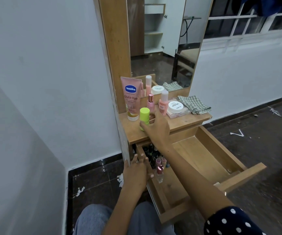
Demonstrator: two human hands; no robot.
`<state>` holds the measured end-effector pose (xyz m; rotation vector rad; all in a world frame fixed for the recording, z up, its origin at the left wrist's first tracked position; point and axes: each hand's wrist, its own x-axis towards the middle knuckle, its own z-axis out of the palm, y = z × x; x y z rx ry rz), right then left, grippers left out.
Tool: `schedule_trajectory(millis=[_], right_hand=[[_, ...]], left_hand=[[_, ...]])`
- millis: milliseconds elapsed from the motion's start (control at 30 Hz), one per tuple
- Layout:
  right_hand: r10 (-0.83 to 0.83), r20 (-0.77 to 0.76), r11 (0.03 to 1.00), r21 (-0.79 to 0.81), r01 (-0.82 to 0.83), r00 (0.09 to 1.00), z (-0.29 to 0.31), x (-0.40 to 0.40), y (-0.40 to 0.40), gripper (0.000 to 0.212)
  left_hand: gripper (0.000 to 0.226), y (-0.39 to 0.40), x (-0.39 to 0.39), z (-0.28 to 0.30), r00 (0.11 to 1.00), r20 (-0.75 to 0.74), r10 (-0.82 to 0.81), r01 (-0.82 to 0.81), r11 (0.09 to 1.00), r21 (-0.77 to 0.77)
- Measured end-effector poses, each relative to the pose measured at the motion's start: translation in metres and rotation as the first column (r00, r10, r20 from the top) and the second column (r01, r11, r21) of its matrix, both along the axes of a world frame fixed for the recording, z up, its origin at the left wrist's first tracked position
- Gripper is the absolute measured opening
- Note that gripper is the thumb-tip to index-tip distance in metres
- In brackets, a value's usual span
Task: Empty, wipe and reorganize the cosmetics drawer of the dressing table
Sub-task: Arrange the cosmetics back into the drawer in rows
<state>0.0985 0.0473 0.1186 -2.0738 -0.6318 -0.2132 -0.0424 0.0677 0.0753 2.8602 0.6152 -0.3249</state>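
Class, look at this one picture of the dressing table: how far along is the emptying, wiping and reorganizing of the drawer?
Partly emptied. Done: the Vaseline tube, pink bottles, white jar and checked cloth are on the tabletop. In hand: the right hand holds the green stick on the tabletop; the left hand rests on the drawer edge. Left: nail polish bottles remain inside; wiping and reorganizing are not yet done.

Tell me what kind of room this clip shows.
Likely a bedroom corner: a wooden dressing table with a tall mirror, cosmetics like a Vaseline tube, and its open drawer.
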Motion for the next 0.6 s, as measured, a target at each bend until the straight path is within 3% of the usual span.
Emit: schedule_trajectory(millis=[200, 333, 600], right_hand=[[0.034, 0.019, 0.999, 0.035, -0.035, 0.999, -0.003, 0.006, -0.004, 0.057], [-0.076, 0.046, 0.99, 0.126, 0.07, 0.996, -0.005, 0.028, -0.013, 0.043], [-0.137, 0.059, 0.986, -0.091, 0.142, 0.989, -0.004, 0.055, 0.023, 0.038]], left_hand=[[0.067, -0.001, 0.001, 0.001, 1.0, -0.005, -0.001, 0.001, 1.0, 0.009], [0.067, -0.001, 0.0, 0.0, 0.999, 0.032, 0.004, -0.004, 1.0, -0.004], [0.068, 0.0, 0.002, 0.004, 1.0, -0.018, 0.001, -0.001, 1.0, -0.005]])
